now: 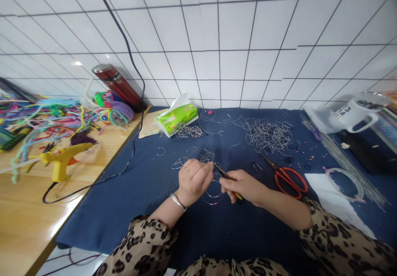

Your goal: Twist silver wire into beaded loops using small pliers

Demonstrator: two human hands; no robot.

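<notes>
Dark-nosed, yellow-handled pliers (223, 172) are gripped by right hand (243, 187); pink-beaded silver wire (216, 196) seems pinched by closed left hand (194, 177). Wire end is apparently being worked; steady alignment is needed.

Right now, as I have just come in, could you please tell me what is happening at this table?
Over a dark blue cloth, a person's right hand holds pliers, with the tip close to the left hand. Anything the left hand pinches is too small to tell. Wire loops with pink beads show just below the hands. Scissors and a pile of bent wires lie farther right.
</notes>
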